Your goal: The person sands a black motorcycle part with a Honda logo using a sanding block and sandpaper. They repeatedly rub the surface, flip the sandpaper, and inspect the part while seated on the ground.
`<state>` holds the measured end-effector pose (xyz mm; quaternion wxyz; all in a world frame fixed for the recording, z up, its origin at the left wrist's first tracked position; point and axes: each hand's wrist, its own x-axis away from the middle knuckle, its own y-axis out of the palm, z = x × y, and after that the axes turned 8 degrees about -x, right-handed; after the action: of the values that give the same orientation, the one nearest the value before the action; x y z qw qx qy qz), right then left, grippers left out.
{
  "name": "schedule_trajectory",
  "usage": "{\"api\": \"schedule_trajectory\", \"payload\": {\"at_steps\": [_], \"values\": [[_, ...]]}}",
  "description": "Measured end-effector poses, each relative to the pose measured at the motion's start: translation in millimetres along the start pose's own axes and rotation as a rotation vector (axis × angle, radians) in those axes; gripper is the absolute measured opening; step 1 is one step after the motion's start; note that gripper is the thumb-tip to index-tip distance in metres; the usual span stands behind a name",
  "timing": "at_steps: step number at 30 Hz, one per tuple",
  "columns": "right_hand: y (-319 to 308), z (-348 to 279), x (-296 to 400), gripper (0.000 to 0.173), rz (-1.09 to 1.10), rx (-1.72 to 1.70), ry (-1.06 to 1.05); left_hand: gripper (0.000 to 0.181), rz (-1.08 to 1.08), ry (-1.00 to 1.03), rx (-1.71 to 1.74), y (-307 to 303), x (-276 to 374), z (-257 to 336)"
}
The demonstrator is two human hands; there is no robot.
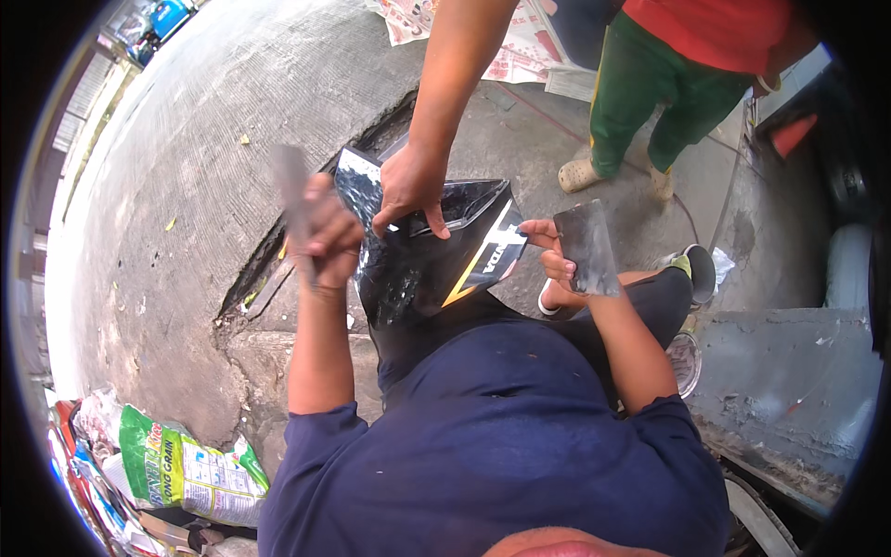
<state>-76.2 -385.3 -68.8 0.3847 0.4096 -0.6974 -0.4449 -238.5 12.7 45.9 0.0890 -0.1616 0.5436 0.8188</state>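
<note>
A glossy black plastic Honda panel (418,278) with a white and yellow stripe lies across my lap, its upper left part covered in whitish marks. My left hand (326,237) is closed around a flat grey strip-like tool (289,174), blurred, beside the panel's left edge. In my right hand (553,252) is a thin, dark, smeared rectangular plate (590,247); the fingertips are at the panel's right corner. Another person's hand (414,184) reaches in from above, with thumb and finger down on the panel, near a recess in it.
A person in green trousers (630,90) and clogs stands at upper right. Printed paper (522,49) lies at the top. A cracked gap (254,289) crosses the concrete floor. A green rice sack (160,459) lies lower left; an open tub (686,362) stands at right beside a low ledge (779,376).
</note>
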Motion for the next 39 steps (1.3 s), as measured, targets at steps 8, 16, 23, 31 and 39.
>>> {"api": "schedule_trajectory", "payload": {"at_steps": [8, 16, 23, 31, 39], "values": [[-8, 2, -9, 0.068, -0.012, -0.013, 0.03, 0.037, 0.031, 0.161, 0.003, 7, 23, 39], [-3, 3, -9, 0.068, -0.005, 0.017, 0.018, 0.015, 0.178, 0.224, 0.065, 8, 23, 15], [-43, 5, -1, 0.073, -0.059, -0.118, 0.04, 0.039, 0.107, 0.149, 0.037, -12, 12, 15], [-50, 9, -33, 0.096, -0.339, -0.232, 0.205, 0.03, 0.177, 0.135, -0.002, -30, 6, 1], [-18, 3, -31, 0.079, -0.28, -0.087, 0.145, 0.03, 0.291, -0.027, -0.219, -30, -31, -28]]}}
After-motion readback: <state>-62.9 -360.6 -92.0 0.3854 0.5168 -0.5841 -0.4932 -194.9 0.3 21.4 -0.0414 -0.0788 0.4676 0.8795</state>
